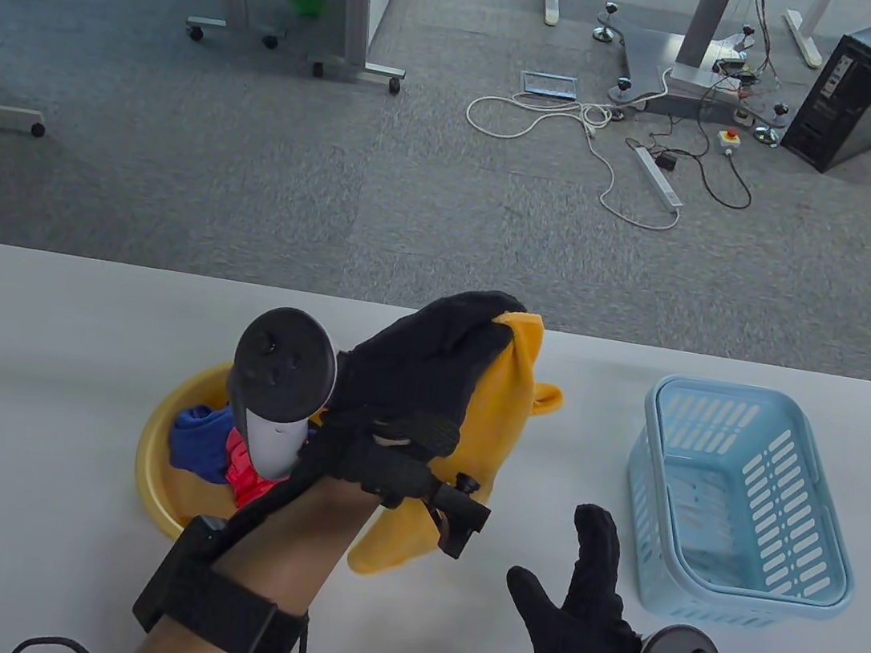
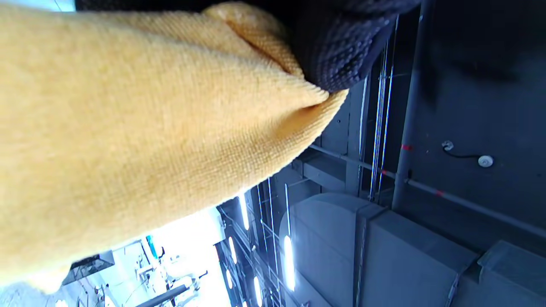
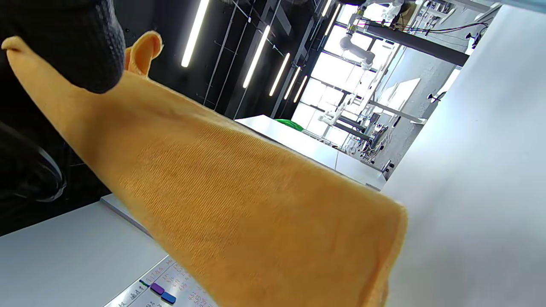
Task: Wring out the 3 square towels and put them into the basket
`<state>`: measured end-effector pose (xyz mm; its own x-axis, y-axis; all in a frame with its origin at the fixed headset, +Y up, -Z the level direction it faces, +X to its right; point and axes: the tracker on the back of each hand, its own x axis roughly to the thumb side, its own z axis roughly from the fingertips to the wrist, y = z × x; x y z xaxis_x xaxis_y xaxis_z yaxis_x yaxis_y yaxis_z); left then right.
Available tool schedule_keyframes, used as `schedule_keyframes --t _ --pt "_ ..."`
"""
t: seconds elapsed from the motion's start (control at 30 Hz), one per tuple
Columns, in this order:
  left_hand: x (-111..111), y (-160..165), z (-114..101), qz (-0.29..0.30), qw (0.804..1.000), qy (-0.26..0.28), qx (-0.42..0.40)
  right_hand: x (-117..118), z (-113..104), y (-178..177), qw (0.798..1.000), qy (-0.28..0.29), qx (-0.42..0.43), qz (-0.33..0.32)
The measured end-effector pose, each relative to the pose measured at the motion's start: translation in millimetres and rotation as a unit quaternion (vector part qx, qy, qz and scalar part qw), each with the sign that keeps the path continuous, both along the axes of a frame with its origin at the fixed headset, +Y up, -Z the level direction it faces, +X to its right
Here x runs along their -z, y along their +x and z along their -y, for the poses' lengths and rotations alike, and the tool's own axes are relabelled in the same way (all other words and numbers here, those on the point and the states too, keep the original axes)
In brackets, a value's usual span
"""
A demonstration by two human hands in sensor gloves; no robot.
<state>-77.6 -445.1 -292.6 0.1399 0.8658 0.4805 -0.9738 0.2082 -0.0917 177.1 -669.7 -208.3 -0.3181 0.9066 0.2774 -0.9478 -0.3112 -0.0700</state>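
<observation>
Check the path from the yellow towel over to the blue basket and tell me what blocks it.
Nothing visible blocks it. The left hand holds the yellow towel up; bare table lies between it and the basket. The right hand sits nearer the person.

both hands in black knit gloves: left hand (image 1: 430, 366), right hand (image 1: 590, 607); grey-black tracker (image 1: 277, 385) on each, black wrist strap (image 1: 226, 605) with cable, bare forearm

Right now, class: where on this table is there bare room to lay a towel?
Bare table left of the yellow basin, and between the orange towel and the blue basket. Crowded around the basin.
</observation>
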Motion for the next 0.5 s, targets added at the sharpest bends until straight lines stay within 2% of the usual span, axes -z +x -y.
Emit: schedule_keyframes --t 0.2,0.4,0.47,0.5 --pt "-3 22 7 0.039 0.999 0.002 0.013 -1 -1 -4 0.999 0.022 -0.025 -0.009" --pt "-11 52 16 0.135 0.989 -0.05 -0.019 -1 3 -17 0.999 0.039 -0.024 -0.011" --pt "-17 62 19 0.16 0.986 -0.043 -0.032 1 8 -20 0.999 0.043 -0.004 -0.006" --pt "-19 68 20 0.191 0.98 -0.042 -0.037 3 12 -20 0.999 0.043 0.009 -0.011"
